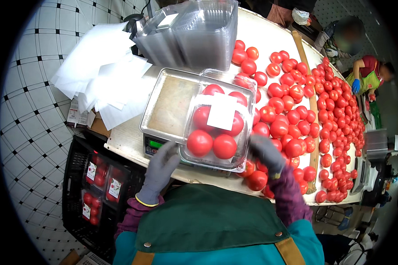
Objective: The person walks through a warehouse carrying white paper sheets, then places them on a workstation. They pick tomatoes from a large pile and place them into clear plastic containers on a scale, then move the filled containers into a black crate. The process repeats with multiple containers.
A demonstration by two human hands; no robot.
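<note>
A clear plastic container (199, 161) of several red tomatoes rests over the right part of a scale's metal-rimmed pan (174, 102). A white label (224, 111) lies over the tomatoes. How far its lid is closed I cannot tell. My left hand (161, 170), in a grey glove, is at the container's lower left corner, thumb and fingers apart. Beside it the scale's green display (156, 143) is lit. My right hand (267, 155), gloved too, is blurred at the container's right side, above loose tomatoes (279, 129); its fingertips are hard to make out.
Stacked clear containers (202, 43) stand behind the scale, white sheets (109, 73) to their left. A black crate (69, 198) of packed tomatoes sits lower left. Across a wooden strip (313, 132) lie more tomatoes (338, 112). Two people, one in a green apron (371, 82), are at far right.
</note>
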